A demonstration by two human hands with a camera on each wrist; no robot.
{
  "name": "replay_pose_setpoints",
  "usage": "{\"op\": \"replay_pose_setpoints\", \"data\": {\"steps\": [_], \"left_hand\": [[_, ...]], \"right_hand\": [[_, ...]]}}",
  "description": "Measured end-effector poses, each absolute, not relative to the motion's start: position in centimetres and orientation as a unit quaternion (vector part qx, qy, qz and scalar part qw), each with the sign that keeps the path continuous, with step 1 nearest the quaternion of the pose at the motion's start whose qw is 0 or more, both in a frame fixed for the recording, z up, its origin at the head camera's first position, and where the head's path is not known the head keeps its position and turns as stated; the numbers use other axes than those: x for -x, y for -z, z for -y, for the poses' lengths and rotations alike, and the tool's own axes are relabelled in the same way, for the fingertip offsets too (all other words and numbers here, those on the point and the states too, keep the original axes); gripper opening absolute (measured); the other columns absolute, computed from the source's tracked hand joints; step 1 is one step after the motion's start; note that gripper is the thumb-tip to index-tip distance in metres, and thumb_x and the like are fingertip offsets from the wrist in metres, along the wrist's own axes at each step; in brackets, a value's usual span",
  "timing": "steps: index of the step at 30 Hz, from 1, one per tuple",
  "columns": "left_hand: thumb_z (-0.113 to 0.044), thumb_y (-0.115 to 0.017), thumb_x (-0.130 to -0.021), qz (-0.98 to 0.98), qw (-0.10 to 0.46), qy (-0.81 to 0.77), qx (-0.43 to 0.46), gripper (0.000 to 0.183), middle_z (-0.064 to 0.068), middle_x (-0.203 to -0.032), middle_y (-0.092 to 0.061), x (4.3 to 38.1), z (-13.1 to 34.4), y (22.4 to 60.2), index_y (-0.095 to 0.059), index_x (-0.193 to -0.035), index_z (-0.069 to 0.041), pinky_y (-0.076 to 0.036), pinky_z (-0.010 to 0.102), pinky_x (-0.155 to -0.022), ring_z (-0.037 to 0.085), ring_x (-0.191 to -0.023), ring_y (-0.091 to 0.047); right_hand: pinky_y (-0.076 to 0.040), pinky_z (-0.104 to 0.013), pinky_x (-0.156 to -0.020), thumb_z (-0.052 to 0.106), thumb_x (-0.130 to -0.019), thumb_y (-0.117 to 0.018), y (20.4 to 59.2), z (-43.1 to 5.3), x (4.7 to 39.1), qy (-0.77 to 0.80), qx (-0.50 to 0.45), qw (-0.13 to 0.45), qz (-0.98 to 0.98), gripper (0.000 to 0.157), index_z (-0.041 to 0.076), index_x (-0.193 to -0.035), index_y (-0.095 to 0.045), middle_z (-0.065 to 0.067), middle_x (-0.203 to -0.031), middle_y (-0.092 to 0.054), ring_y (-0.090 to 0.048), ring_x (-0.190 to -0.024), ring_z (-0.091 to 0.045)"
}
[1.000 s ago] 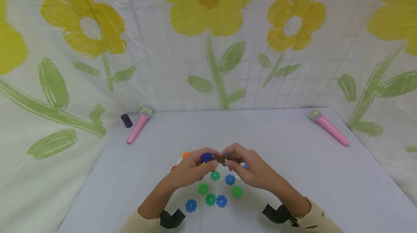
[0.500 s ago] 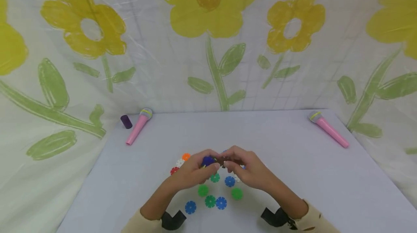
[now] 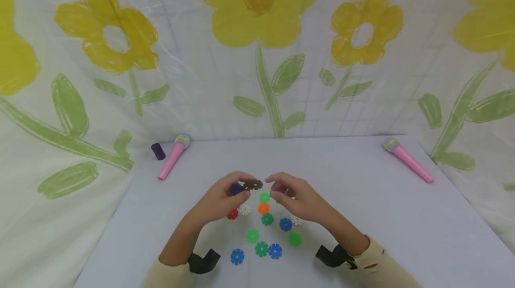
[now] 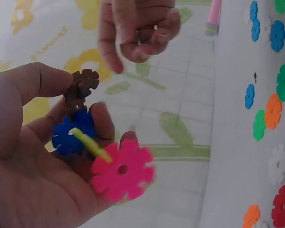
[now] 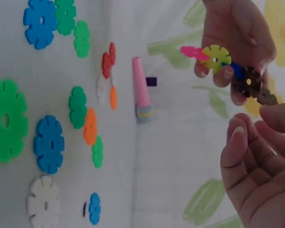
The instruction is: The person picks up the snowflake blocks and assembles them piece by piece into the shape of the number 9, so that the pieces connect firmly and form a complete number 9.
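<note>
My left hand [image 3: 219,198] holds a chain of interlocking notched plastic discs. In the left wrist view the chain runs from a pink disc [image 4: 138,175] through a yellow disc [image 4: 92,146] and a blue disc [image 4: 61,140] to two brown discs [image 4: 89,81]. Thumb and fingers pinch it at its brown end, while the pink end sticks out past the fingers. A short gap away, my right hand [image 3: 301,196] has loosely bent fingers. Nothing shows in its grasp, and in the right wrist view its fingertips lie just below the chain's brown end.
Loose discs lie under and before the hands, among them an orange one [image 3: 263,208], a red one [image 3: 232,214] and several blue and green ones. Farther back are two pink toy microphones [image 3: 172,159] [image 3: 410,163] and a dark purple cylinder [image 3: 158,151].
The hands were together at the brown discs. Now they are apart: the right hand has let go, and the left has moved left with the chain.
</note>
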State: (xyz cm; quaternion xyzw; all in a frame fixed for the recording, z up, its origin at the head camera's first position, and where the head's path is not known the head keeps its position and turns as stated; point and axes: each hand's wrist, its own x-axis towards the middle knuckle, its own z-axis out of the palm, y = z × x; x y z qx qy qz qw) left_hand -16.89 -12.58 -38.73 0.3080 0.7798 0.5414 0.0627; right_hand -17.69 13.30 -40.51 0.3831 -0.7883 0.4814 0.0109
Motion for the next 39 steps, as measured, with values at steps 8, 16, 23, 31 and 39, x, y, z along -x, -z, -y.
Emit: {"op": "replay_pose_setpoints", "data": {"steps": [8,16,23,31,39], "left_hand": [[-0.024,-0.061,-0.101,-0.802,0.001,-0.555,-0.223,0.016,0.000,-0.111,-0.068,17.1,14.2,38.1,-0.067,-0.115,-0.018,-0.057,0.044,-0.084,0.024,-0.098,-0.064],[-0.017,-0.062,-0.100,-0.792,-0.029,-0.566,-0.226,0.015,0.006,-0.108,-0.069,17.2,14.5,38.1,-0.068,-0.112,-0.011,-0.058,0.038,-0.081,0.030,-0.095,-0.066],[-0.013,-0.061,-0.101,-0.781,-0.049,-0.577,-0.234,0.012,0.004,-0.104,-0.070,17.4,14.7,37.8,-0.069,-0.108,-0.008,-0.057,0.032,-0.082,0.023,-0.097,-0.066],[-0.014,-0.062,-0.101,-0.782,-0.049,-0.579,-0.226,0.012,0.005,-0.107,-0.068,17.4,14.5,37.7,-0.070,-0.109,-0.008,-0.056,0.032,-0.087,0.021,-0.102,-0.065],[-0.016,-0.064,-0.100,-0.788,-0.052,-0.575,-0.215,0.012,0.003,-0.106,-0.067,17.2,14.4,37.9,-0.072,-0.106,-0.010,-0.056,0.031,-0.086,0.020,-0.101,-0.065]], "right_hand": [[-0.054,-0.025,-0.073,0.010,-0.097,-0.065,42.4,-10.9,20.4,-0.358,-0.376,-0.093,0.850,0.017,0.010,-0.113,-0.071,0.002,-0.102,-0.070,-0.059,-0.083,-0.009],[-0.050,-0.018,-0.075,0.015,-0.097,-0.068,43.7,-6.0,24.0,-0.223,-0.397,-0.115,0.883,0.028,0.014,-0.125,-0.070,0.005,-0.099,-0.066,-0.055,-0.080,-0.008],[-0.050,-0.018,-0.075,0.028,-0.099,-0.065,45.6,-2.8,25.8,-0.173,-0.408,-0.145,0.885,0.035,0.020,-0.133,-0.063,0.007,-0.086,-0.066,-0.058,-0.076,-0.009],[-0.050,-0.021,-0.073,0.028,-0.093,-0.074,45.8,-3.0,26.1,-0.172,-0.354,-0.171,0.903,0.018,0.020,-0.108,-0.067,0.010,-0.087,-0.062,-0.056,-0.080,-0.008],[-0.049,-0.024,-0.062,0.026,-0.090,-0.076,44.7,-5.6,25.1,-0.215,-0.308,-0.174,0.910,0.019,0.018,-0.089,-0.059,0.004,-0.075,-0.057,-0.054,-0.068,-0.012]]}}
